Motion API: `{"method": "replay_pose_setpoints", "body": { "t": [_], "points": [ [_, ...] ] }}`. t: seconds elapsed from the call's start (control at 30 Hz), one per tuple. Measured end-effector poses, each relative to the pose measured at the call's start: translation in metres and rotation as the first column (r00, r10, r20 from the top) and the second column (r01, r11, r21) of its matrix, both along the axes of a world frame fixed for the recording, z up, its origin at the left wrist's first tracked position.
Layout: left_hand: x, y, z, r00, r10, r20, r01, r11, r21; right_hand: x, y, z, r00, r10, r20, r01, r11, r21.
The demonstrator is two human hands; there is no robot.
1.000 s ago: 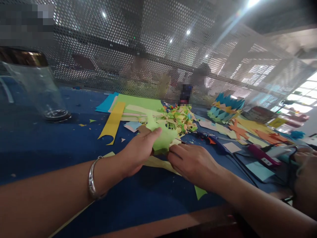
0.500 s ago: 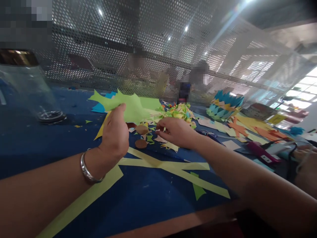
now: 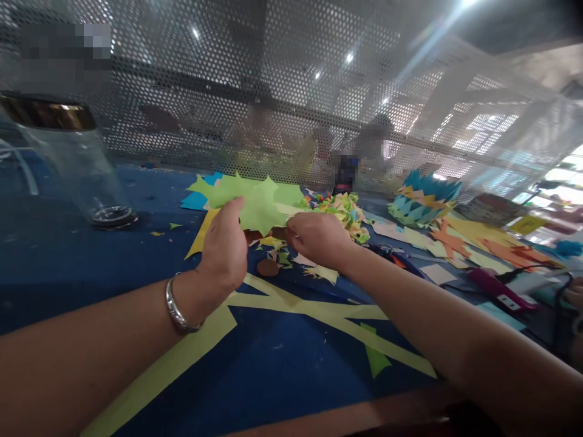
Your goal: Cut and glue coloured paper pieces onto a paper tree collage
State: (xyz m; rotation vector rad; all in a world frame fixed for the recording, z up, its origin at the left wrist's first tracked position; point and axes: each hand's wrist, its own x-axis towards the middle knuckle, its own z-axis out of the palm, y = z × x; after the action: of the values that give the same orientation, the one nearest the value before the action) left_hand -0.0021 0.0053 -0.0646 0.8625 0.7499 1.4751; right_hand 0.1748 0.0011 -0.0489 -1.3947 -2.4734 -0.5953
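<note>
My left hand (image 3: pixel 225 249), with a silver bangle at the wrist, grips a light green paper cut-out (image 3: pixel 248 203) with a spiky edge, thumb on the near face. My right hand (image 3: pixel 321 240) is closed with its fingertips pinched at the right end of this cut-out; what sits between them is hidden. Below the cut-out lie small paper scraps (image 3: pixel 285 260) and a round brown disc (image 3: pixel 268 267). Crossed pale yellow paper strips (image 3: pixel 300 305) rest nearer to me on the blue table (image 3: pixel 291 376).
A glass jar (image 3: pixel 86 164) with a gold lid stands at left. A heap of paper clippings (image 3: pixel 348 212) and a zigzag paper crown (image 3: pixel 423 197) are at the back right, with orange strips (image 3: pixel 449 240) and a magenta device (image 3: pixel 501 291) beyond. A perforated metal screen (image 3: pixel 218 79) rises behind.
My right hand has closed in on the cut-out's right end. The cut-out has turned so that more of its spiky edge shows. The whole view has shifted slightly.
</note>
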Motion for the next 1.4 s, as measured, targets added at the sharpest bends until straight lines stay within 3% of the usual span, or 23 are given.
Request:
{"method": "replay_pose_setpoints", "body": {
  "t": [0.13,0.23,0.33,0.43,0.5,0.57,0.8,0.97,1.1,1.4],
  "points": [
    [0.009,-0.004,0.004,0.999,-0.002,0.052,0.002,1.000,0.002,0.029,-0.019,0.008,0.989,-0.021,-0.145,0.029,0.998,0.054],
    [0.012,-0.006,0.003,0.997,-0.073,0.038,0.074,0.997,-0.012,0.041,-0.031,0.011,0.879,0.043,-0.474,-0.017,0.998,0.059],
    [0.013,-0.009,0.002,0.975,-0.222,0.002,0.222,0.975,-0.022,0.039,-0.034,0.009,0.725,0.053,-0.687,-0.113,0.993,-0.044],
    [0.014,-0.015,0.003,0.909,-0.415,-0.036,0.405,0.900,-0.161,0.031,-0.031,0.003,0.664,0.011,-0.748,-0.195,0.968,-0.159],
    [0.015,-0.019,0.004,0.878,-0.478,-0.023,0.461,0.857,-0.230,0.027,-0.029,-0.002,0.660,-0.009,-0.752,-0.199,0.962,-0.186],
    [0.016,-0.022,0.004,0.862,-0.507,-0.001,0.496,0.845,-0.201,0.026,-0.028,-0.006,0.657,-0.018,-0.754,-0.190,0.963,-0.189],
    [0.018,-0.026,0.003,0.871,-0.486,-0.072,0.473,0.870,-0.139,0.029,-0.032,-0.008,0.714,0.058,-0.698,-0.143,0.988,-0.065],
    [0.017,-0.023,-0.001,0.829,-0.551,-0.098,0.545,0.834,-0.087,0.029,-0.037,-0.010,0.807,0.165,-0.567,-0.136,0.986,0.093],
    [0.018,-0.024,0.000,0.838,-0.536,-0.102,0.528,0.844,-0.095,0.030,-0.040,-0.011,0.873,0.191,-0.449,-0.165,0.982,0.096],
    [0.017,-0.024,0.001,0.844,-0.526,-0.101,0.509,0.847,-0.152,0.033,-0.041,-0.010,0.917,0.217,-0.336,-0.179,0.974,0.141]
  ]
}}
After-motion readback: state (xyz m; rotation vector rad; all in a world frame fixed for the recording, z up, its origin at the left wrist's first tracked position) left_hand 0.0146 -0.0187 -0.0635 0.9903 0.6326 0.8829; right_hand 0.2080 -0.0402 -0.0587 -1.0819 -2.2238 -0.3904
